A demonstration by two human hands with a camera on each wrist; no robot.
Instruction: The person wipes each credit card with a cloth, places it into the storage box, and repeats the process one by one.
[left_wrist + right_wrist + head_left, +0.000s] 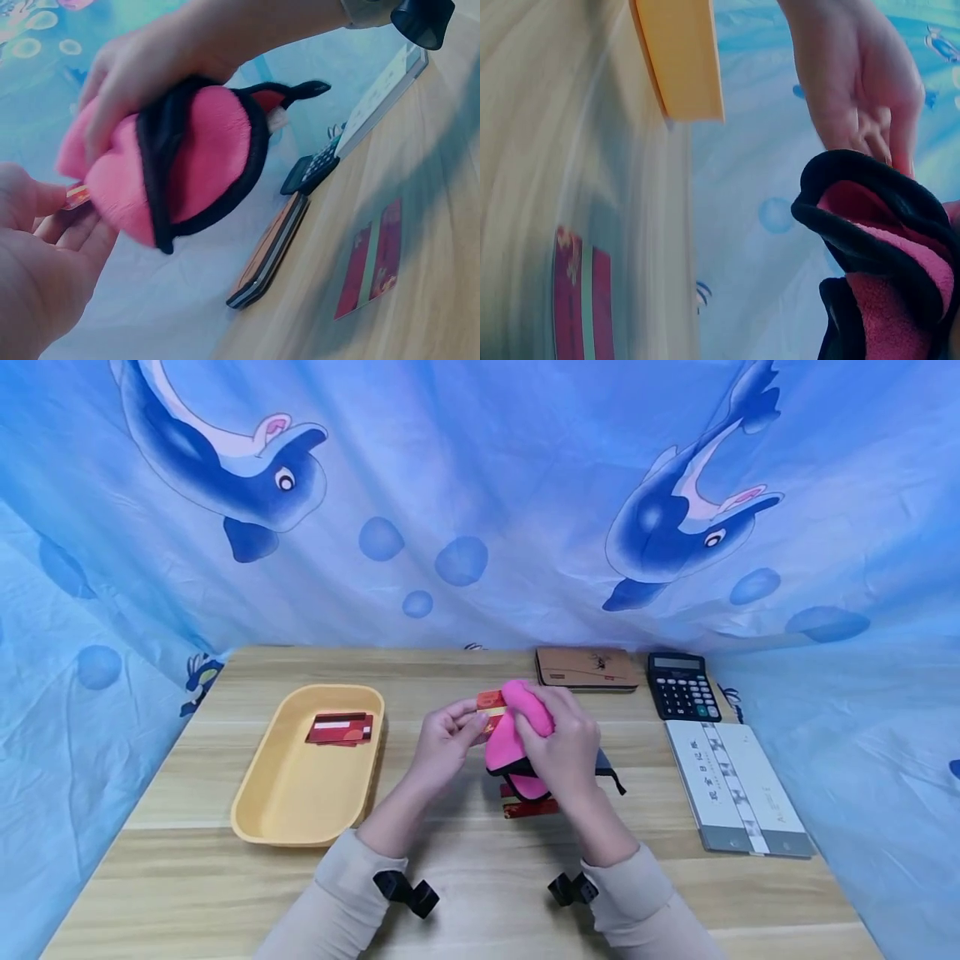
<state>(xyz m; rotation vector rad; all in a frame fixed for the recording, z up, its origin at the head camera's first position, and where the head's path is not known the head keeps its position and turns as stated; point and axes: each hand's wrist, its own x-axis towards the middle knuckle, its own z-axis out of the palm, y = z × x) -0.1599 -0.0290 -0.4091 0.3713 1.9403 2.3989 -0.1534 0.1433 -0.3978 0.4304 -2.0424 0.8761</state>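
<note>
My left hand (441, 741) pinches a red and yellow card (492, 710) between thumb and fingers above the table. Beside it, my right hand (562, 735) grips a bunched pink cloth (507, 745) with black edging, a grey side and a small loop. The cloth lies against the card and covers part of it. In the left wrist view only a corner of the card (77, 196) shows between the left fingers and the cloth. Another red card (531, 809) with a pale stripe lies on the table under the hands, partly hidden by the cloth in the head view.
To the left stands a yellow tray (300, 793) with red cards (340, 729) in it. A brown wallet (585, 668) lies at the back, beside a black calculator (683, 687). A white and grey notebook (738, 789) sits at the right edge of the wooden table (480, 893).
</note>
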